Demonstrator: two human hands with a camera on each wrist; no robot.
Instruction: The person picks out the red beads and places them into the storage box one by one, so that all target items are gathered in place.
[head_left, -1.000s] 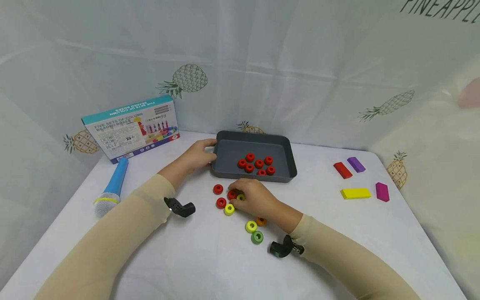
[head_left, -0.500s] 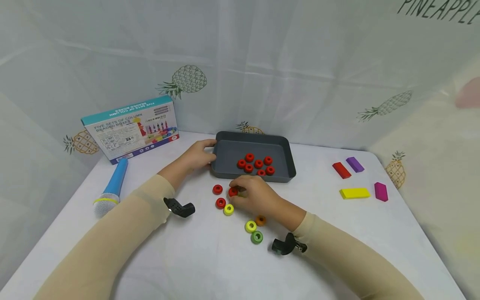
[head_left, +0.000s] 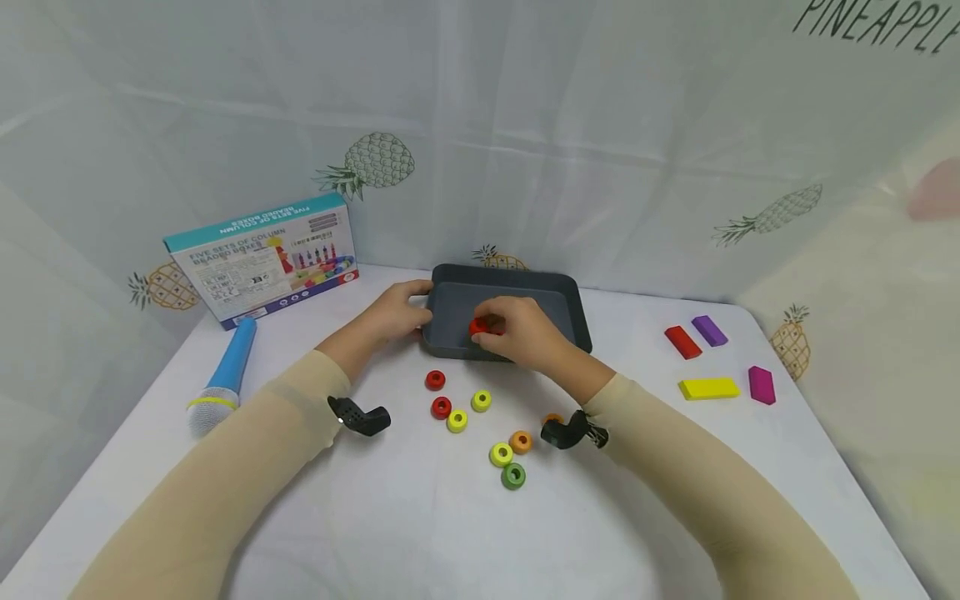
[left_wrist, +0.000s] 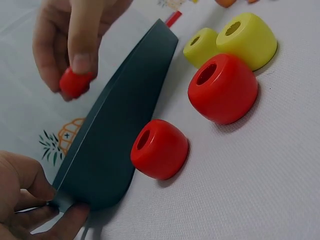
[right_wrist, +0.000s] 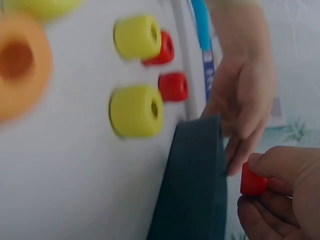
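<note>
My right hand (head_left: 525, 333) pinches a red bead (right_wrist: 253, 181) between thumb and fingertips, over the dark grey tray (head_left: 510, 275). At the tray's left end, my left hand (head_left: 393, 315) grips the rim, as the left wrist view also shows. The right hand covers the tray's middle and the red beads lying there. In front of the tray, two red beads (left_wrist: 160, 150) rest on the white cloth beside two yellow beads (right_wrist: 137, 111). Closer to me lie another yellow bead (head_left: 501, 454), an orange bead (head_left: 521, 442) and a green bead (head_left: 513, 476).
Another orange bead (head_left: 553, 418) is partly hidden behind the right wrist camera (head_left: 564, 433). To the left stand a printed box (head_left: 270, 258) and a blue toy microphone (head_left: 234, 358). Several coloured blocks, including a yellow block (head_left: 708, 389), lie at the right.
My right hand has picked up a red bead from the cloth and carried it up and away over the tray, uncovering a yellow bead. The left hand has stayed at the tray's rim.
</note>
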